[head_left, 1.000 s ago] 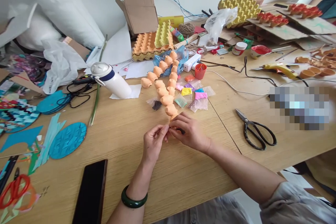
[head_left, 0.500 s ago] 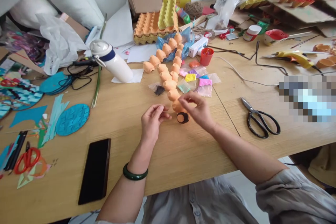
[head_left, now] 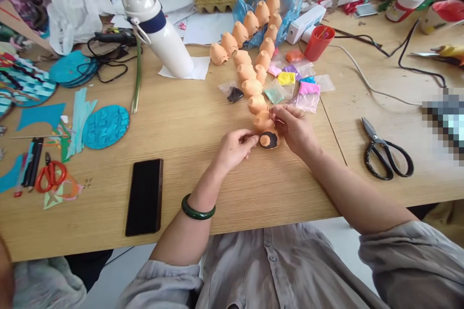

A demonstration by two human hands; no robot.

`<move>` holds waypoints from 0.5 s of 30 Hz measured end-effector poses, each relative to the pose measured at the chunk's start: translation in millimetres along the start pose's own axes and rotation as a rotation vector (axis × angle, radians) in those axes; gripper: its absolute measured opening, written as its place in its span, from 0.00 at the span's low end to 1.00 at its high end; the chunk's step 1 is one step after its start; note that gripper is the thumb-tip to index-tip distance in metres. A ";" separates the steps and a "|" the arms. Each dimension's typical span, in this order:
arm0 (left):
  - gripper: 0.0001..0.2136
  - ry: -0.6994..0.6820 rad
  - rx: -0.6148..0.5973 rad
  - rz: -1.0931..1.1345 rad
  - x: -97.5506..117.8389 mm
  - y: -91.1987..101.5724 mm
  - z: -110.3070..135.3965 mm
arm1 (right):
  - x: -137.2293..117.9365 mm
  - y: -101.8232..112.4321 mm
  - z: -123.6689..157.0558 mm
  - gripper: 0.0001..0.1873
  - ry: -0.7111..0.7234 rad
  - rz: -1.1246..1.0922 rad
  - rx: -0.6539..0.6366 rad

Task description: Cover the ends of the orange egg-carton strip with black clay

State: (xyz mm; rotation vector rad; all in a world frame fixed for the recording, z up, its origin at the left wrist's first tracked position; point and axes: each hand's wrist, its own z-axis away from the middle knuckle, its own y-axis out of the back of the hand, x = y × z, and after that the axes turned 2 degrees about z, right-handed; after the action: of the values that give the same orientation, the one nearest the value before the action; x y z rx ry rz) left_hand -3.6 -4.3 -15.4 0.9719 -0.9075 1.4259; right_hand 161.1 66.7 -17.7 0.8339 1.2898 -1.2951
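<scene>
An orange egg-carton cup (head_left: 274, 145) lies at the near end of a row of similar cups (head_left: 252, 88). Its face carries a black layer with a small orange knob in the middle. My left hand (head_left: 235, 148), a dark green bangle on its wrist, pinches at the cup's left edge. On the other side, my right hand (head_left: 295, 128) has thumb and index finger closed at the end cups; its other fingers curl beside them. Whether anything small sits between these fingertips is hidden. A second row of cups (head_left: 239, 34) branches off to the upper left.
Small bags of coloured clay (head_left: 286, 78) and a red cup (head_left: 319, 42) lie beyond my hands. Black-handled scissors (head_left: 386, 149) rest at right, a phone (head_left: 144, 198) at left. A white bottle (head_left: 165, 41) stands at back left, near a blue disc (head_left: 106, 126).
My view has tilted down. My left hand has come to the end cup's edge, and my right hand has lowered beside it. The orange knob now shows within the black.
</scene>
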 end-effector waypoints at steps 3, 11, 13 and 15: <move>0.07 -0.063 -0.073 0.035 -6.2 -1.7 -1.6 | 4.2 -4.6 5.0 0.17 0.033 0.010 0.051; 0.18 -0.079 -0.159 0.037 -10.1 -5.7 1.3 | 12.8 -3.8 5.9 0.17 0.110 0.155 0.174; 0.20 -0.084 -0.152 0.037 -10.4 -7.7 1.9 | 11.9 -1.7 3.9 0.18 0.103 0.154 0.187; 0.20 -0.100 -0.134 0.010 -10.5 -10.2 3.0 | 11.0 -0.8 2.8 0.18 0.107 0.161 0.214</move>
State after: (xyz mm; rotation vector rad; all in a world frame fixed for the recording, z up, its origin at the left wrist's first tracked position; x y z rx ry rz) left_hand 7.1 -10.1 -24.1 0.9451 -1.0695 1.3160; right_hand 158.8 61.7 -27.6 1.1477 1.1531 -1.2880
